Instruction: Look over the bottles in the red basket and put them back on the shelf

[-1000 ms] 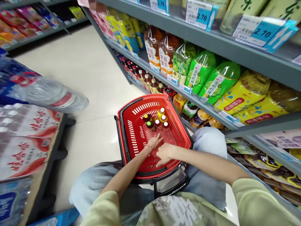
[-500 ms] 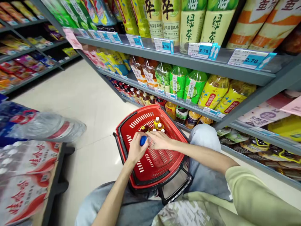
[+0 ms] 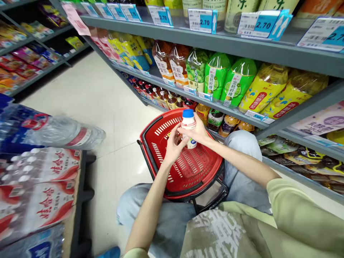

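A small white bottle (image 3: 189,126) with a blue cap is held upright above a red shopping basket (image 3: 157,138) that rests between my knees. My left hand (image 3: 172,145) curls round the bottle's lower left side. My right hand (image 3: 199,131) grips its right side, fingers wrapped behind it. A few more small bottles (image 3: 172,136) in the basket's far end are mostly hidden behind my hands.
Grey shelves (image 3: 242,44) on the right carry large tea and juice bottles (image 3: 217,77) with 2.70 price tags (image 3: 259,23). Smaller bottles (image 3: 163,96) line the lower shelf. Shrink-wrapped water packs (image 3: 37,179) are stacked at the left. Pale floor (image 3: 91,93) runs down the aisle.
Both hands reached into the basket, took hold of the blue-capped bottle and raised it upright above the basket. My view tilted up, then down a little.
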A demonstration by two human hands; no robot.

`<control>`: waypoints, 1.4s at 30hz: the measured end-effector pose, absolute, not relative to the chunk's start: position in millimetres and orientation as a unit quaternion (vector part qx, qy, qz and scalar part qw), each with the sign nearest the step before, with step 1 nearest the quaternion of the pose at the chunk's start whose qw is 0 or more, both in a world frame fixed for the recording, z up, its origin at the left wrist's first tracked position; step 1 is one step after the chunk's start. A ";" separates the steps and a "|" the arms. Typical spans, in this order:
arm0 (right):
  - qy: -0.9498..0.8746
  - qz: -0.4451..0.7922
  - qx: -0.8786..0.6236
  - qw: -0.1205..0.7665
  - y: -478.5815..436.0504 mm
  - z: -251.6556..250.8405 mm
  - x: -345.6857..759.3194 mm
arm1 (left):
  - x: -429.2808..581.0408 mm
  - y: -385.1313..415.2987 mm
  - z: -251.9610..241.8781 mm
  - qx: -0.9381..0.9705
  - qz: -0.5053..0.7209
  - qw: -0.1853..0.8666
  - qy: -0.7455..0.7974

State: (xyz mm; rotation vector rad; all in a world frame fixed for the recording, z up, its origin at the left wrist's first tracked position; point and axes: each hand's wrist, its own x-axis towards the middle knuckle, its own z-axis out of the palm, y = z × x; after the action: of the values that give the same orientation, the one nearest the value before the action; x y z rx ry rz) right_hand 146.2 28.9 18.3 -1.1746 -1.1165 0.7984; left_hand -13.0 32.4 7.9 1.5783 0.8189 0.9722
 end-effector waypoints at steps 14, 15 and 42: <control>-0.389 0.500 -0.458 0.624 19.7 35.3 156.8 | -0.1 -1.9 1.6 0.618 0.362 0.614 0.332; -0.369 0.524 -0.451 0.621 19.9 35.8 157.5 | -2.0 -3.9 1.7 0.608 0.350 0.631 0.330; -0.316 0.659 -0.416 0.541 19.7 30.8 146.8 | 5.0 -12.7 -10.0 0.552 0.341 0.685 0.332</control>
State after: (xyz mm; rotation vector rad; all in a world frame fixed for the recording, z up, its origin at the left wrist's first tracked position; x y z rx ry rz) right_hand 146.8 19.7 30.8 -0.9890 -0.7508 1.5648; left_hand 5.0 -12.7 -10.0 1.2367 0.7437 0.7650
